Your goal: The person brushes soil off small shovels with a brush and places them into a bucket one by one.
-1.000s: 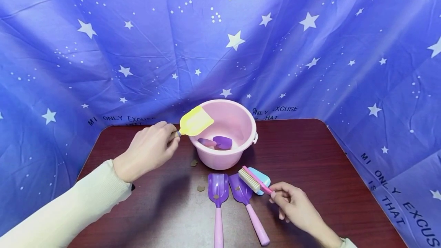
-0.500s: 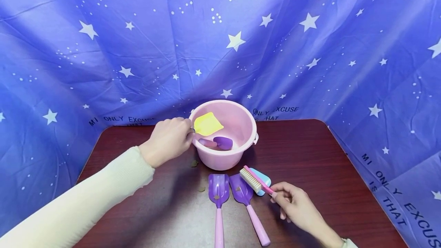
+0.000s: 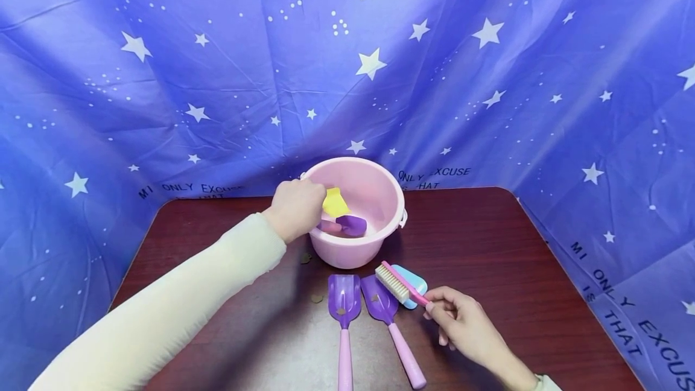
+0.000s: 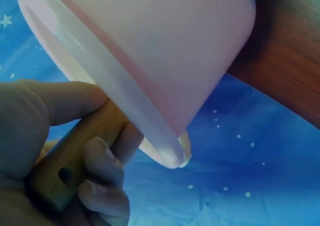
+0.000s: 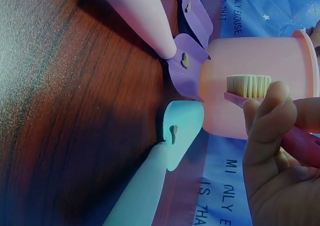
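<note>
My left hand [image 3: 297, 209] grips the wooden handle [image 4: 85, 148] of a yellow toy shovel [image 3: 335, 203], at the left rim of a pink bucket [image 3: 347, 253]. The yellow blade is inside the bucket, partly hidden by the hand. A small purple shovel [image 3: 353, 225] lies in there too. In my right hand [image 3: 467, 327], lower right, is a pink-handled brush [image 3: 392, 282] with pale bristles, held above the tabletop. Below it a light blue shovel [image 3: 417, 282] is partly covered from view.
Two purple shovels, one straight [image 3: 344, 297] and one slanted [image 3: 378, 299], lie on the dark wooden table [image 3: 467, 228] before the bucket. Small brown bits rest on the shovels, and others [image 3: 317, 298] on the wood. A blue starry cloth [image 3: 244, 77] hangs behind.
My left hand has moved right to the bucket, and the yellow shovel's blade has gone from over the rim down into it. My right hand with the brush has stayed nearly still.
</note>
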A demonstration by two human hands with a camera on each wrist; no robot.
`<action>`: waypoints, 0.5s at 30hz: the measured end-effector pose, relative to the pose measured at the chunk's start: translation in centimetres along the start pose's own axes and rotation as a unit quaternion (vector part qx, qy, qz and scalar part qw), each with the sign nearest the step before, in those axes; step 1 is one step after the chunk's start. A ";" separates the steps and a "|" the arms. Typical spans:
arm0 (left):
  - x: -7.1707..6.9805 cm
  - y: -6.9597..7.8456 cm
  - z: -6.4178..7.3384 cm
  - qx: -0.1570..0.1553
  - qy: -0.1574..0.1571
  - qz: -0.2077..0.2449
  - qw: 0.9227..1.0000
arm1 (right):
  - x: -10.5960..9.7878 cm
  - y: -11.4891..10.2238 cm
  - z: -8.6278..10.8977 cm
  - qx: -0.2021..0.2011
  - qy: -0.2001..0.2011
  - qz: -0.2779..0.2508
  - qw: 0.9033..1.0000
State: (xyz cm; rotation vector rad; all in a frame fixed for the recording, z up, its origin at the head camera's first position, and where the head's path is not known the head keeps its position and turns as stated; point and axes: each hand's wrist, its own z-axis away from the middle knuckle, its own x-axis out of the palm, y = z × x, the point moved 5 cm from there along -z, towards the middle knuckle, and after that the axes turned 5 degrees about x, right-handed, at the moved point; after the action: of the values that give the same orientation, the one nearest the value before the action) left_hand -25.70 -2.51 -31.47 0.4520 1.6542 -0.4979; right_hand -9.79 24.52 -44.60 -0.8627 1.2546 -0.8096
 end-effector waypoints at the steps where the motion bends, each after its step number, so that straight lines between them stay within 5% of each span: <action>1: 0.2 0.0 -0.2 0.000 -0.007 -0.002 1.000 | 0.0 0.1 0.0 0.001 0.000 0.003 1.000; 15: 1.9 -0.4 -2.5 0.003 -0.057 -0.028 0.998 | 0.0 0.1 0.1 -0.012 -0.004 0.005 1.000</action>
State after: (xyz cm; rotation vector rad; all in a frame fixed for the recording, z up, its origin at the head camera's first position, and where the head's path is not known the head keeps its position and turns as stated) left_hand -28.29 -1.43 -33.00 0.3754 1.5583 -0.5610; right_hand -9.63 24.56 -44.73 -0.8776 1.2625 -0.7847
